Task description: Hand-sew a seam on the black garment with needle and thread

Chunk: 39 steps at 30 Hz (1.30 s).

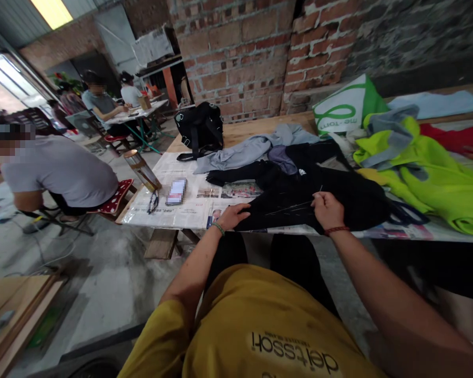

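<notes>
A black garment (284, 194) lies spread over the newspaper-covered table, with loose white thread lines (291, 208) across its near part. At the garment's near left edge is my left hand (234, 216), its fingers bent and closed on the cloth. My right hand (328, 210) rests over the garment's right part, thumb and forefinger pinched together. A thin, pale, needle-like sliver stands up from those fingertips; it is too small to make out fully. Grey cloth (244, 150) lies behind the black garment.
On the table's left are a phone (176, 191), a tall bottle (142, 170) and a black bag (200, 128). To the right lie a neon-yellow garment (425, 173), a green-and-white bag (349, 107) and red cloth (453, 137). A person (59, 170) sits at left, others farther back.
</notes>
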### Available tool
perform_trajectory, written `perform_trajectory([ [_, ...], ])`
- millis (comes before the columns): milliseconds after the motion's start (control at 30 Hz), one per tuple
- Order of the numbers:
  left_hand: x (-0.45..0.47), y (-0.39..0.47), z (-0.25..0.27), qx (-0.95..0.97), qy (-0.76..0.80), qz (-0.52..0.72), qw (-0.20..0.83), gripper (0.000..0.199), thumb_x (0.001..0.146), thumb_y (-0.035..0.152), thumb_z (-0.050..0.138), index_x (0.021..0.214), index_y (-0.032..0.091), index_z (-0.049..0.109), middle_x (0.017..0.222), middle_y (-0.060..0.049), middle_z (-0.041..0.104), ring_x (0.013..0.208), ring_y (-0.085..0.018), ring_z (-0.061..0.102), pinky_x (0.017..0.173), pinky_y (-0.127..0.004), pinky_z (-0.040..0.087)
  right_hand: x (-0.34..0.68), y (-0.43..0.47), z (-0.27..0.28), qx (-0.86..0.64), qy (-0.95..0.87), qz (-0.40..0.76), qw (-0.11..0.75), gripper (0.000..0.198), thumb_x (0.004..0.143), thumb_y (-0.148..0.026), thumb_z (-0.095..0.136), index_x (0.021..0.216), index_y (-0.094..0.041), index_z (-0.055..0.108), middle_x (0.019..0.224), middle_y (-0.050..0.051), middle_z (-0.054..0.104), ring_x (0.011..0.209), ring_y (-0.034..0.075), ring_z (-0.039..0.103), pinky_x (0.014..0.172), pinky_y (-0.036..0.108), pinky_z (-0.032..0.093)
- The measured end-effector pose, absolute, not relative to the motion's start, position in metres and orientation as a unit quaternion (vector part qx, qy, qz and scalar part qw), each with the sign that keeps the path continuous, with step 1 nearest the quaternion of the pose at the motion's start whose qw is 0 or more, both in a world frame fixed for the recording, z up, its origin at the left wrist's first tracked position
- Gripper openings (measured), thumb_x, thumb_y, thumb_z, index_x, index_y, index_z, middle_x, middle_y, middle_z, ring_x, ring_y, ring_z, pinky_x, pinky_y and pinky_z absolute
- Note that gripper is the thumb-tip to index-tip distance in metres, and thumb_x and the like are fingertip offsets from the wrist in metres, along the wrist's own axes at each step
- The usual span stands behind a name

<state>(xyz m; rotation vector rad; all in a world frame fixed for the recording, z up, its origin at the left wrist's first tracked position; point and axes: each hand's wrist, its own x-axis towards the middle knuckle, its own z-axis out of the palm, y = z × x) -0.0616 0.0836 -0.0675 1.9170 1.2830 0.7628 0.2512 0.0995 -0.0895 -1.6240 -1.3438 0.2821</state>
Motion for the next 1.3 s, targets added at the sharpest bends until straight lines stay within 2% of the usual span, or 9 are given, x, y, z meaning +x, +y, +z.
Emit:
perform_trajectory([
  [200,-0.062,0.102,-0.061,0.761,0.451,0.186,0.427,0.017,0.072,0.024,0.061,0.084,0.018,0.070,0.071,0.002,0.067,0.067,-0.011,0.059,0.064,-0.019,0.047,0.256,0.102,-0.094,-0.664,-0.542,0.142,0.495,0.024,0.080,-0.036,0.044,0.083,-0.018,0.060,0.061,0.001,0.060,0.055,0.014,0.053,0.061,0.027,0.042],
  [333,-0.056,0.099,-0.056,0.759,0.491,0.201,0.376,0.014,0.075,0.022,0.055,0.077,0.015,0.067,0.065,0.003,0.063,0.065,-0.011,0.056,0.067,-0.020,0.046,0.255,0.100,-0.094,-0.663,-0.539,0.150,0.497,0.023,0.080,-0.034,0.044,0.084,-0.018,0.060,0.062,0.001,0.060,0.056,0.014,0.053,0.061,0.027,0.042],
  [433,-0.052,0.094,-0.052,0.777,0.508,0.231,0.291,0.015,0.076,0.018,0.052,0.082,0.017,0.066,0.075,0.000,0.065,0.074,-0.014,0.058,0.077,-0.025,0.046,0.252,0.098,-0.091,-0.670,-0.538,0.140,0.492,0.022,0.080,-0.032,0.044,0.083,-0.019,0.060,0.063,0.001,0.061,0.060,0.015,0.055,0.063,0.027,0.042],
  [567,-0.047,0.091,-0.057,0.747,0.529,0.317,0.248,0.031,0.080,0.013,0.046,0.106,0.019,0.061,0.094,-0.004,0.067,0.089,-0.018,0.060,0.088,-0.031,0.045,0.251,0.097,-0.089,-0.669,-0.538,0.138,0.494,0.021,0.080,-0.031,0.044,0.082,-0.019,0.060,0.062,0.001,0.061,0.062,0.015,0.056,0.066,0.028,0.043],
  [667,-0.039,0.093,-0.066,0.710,0.523,0.393,0.261,0.033,0.082,0.011,0.041,0.108,0.018,0.059,0.105,-0.004,0.065,0.100,-0.018,0.058,0.095,-0.031,0.042,0.252,0.098,-0.091,-0.669,-0.535,0.139,0.497,0.021,0.079,-0.032,0.044,0.082,-0.019,0.060,0.062,0.001,0.061,0.061,0.015,0.056,0.065,0.028,0.043],
  [900,-0.023,0.090,-0.077,0.597,0.537,0.495,0.332,0.027,0.086,0.015,0.040,0.105,0.015,0.059,0.109,-0.005,0.063,0.105,-0.016,0.055,0.097,-0.029,0.041,0.255,0.100,-0.096,-0.663,-0.508,0.162,0.525,0.024,0.079,-0.035,0.045,0.085,-0.018,0.060,0.061,0.000,0.059,0.052,0.012,0.051,0.056,0.025,0.041],
  [1067,-0.024,0.086,-0.073,0.623,0.512,0.474,0.353,0.026,0.084,0.030,0.048,0.101,0.015,0.062,0.102,-0.005,0.065,0.096,-0.016,0.057,0.089,-0.027,0.043,0.255,0.101,-0.097,-0.662,-0.505,0.174,0.526,0.022,0.080,-0.034,0.045,0.084,-0.018,0.060,0.061,-0.001,0.058,0.052,0.012,0.051,0.057,0.025,0.042],
  [1167,-0.028,0.083,-0.068,0.662,0.493,0.423,0.374,0.028,0.082,0.030,0.052,0.102,0.015,0.063,0.086,-0.003,0.065,0.080,-0.014,0.058,0.079,-0.025,0.046,0.255,0.101,-0.097,-0.662,-0.508,0.174,0.523,0.022,0.080,-0.034,0.045,0.085,-0.019,0.060,0.062,-0.001,0.059,0.053,0.012,0.051,0.058,0.025,0.042],
  [1300,-0.034,0.079,-0.059,0.727,0.471,0.323,0.382,0.041,0.072,0.032,0.064,0.109,0.016,0.061,0.075,0.001,0.060,0.070,-0.011,0.054,0.072,-0.023,0.044,0.255,0.100,-0.096,-0.663,-0.512,0.177,0.517,0.022,0.081,-0.034,0.045,0.084,-0.018,0.060,0.062,0.000,0.058,0.053,0.012,0.050,0.056,0.024,0.041],
])
